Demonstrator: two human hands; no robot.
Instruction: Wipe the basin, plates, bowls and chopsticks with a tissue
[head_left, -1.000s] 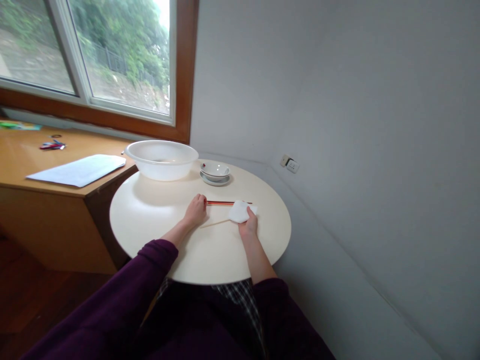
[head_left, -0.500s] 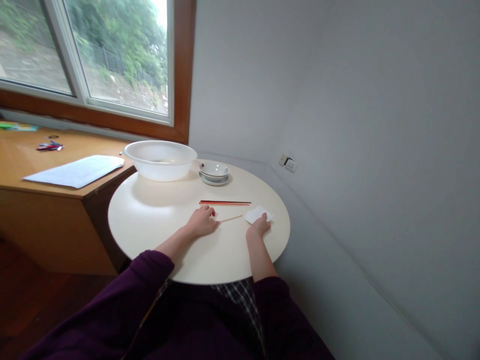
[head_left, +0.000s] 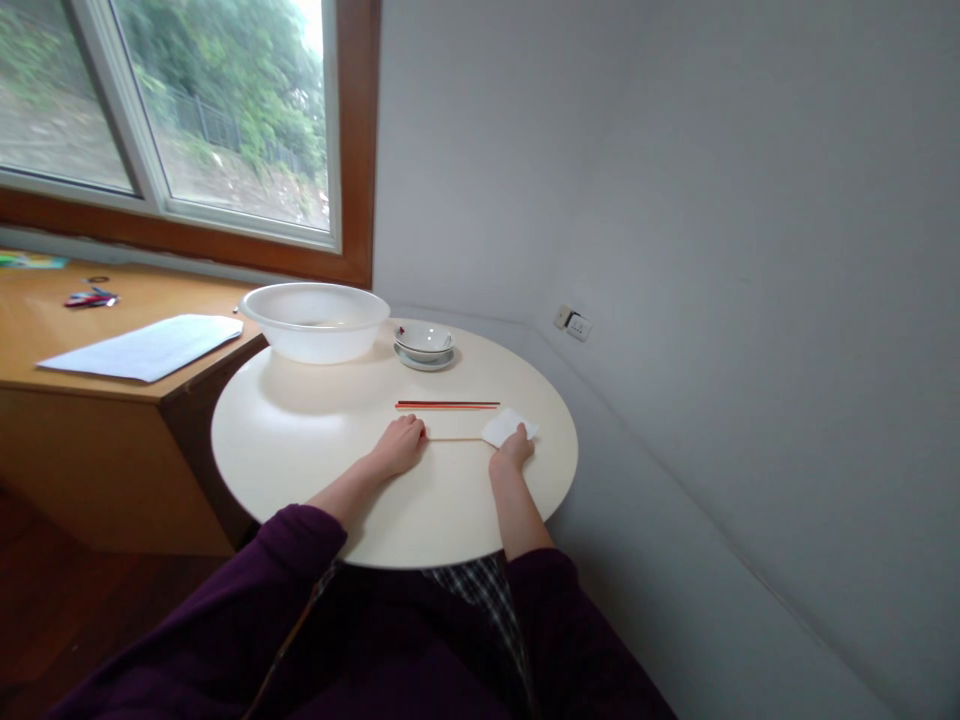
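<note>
My left hand (head_left: pixel 399 446) rests on the round cream table (head_left: pixel 300 440), fingers curled onto the left end of a pale wooden chopstick (head_left: pixel 454 439) that lies flat. My right hand (head_left: pixel 513 452) pinches a small white folded cloth (head_left: pixel 507 427) at the chopstick's right end. Just beyond them lies a pair of red and dark chopsticks (head_left: pixel 448 405), side by side, untouched.
A large white plastic basin (head_left: pixel 313 320) stands at the table's far left. A small white bowl on a saucer (head_left: pixel 424 344) sits to its right. A wooden counter (head_left: pixel 82 350) to the left carries a sheet of paper (head_left: pixel 142 346). A grey wall is close on the right.
My left hand came back from the red chopsticks to the pale chopstick. My right hand slid the cloth rightward along it, and the chopstick now lies level.
</note>
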